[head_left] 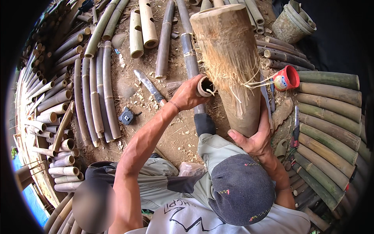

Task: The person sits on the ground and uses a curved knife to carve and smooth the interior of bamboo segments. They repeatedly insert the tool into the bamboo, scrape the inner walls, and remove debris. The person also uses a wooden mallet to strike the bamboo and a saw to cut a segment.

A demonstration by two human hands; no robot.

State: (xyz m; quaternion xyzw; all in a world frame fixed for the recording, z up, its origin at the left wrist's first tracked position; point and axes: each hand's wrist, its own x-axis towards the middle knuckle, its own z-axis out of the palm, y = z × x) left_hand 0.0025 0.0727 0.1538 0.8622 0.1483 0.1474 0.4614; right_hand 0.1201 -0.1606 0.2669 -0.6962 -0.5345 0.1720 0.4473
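My right hand (255, 142) cradles the lower end of a thick bamboo section (241, 103), thumb in front and fingers along its right side. The section stands tilted up before me, its upper part covered in frayed, shredded fibres. Left of it, my left hand (189, 93) is closed around a short hollow tube (204, 86), apparently bamboo, with its dark opening toward the thick section. Behind that hand runs a grey bamboo pole (188, 52). Close to my left wrist lies a knife (148, 85) with a dark handle. Fingers of both hands are partly hidden.
Bamboo poles (80, 101) lie on the left, with stacked pieces (58, 128) beyond. More bamboo (331, 105) lines the right side. A red tub (286, 78), a dirty bucket (294, 23), a second knife (296, 124) and a tape measure (127, 116) sit around me on shaving-strewn ground.
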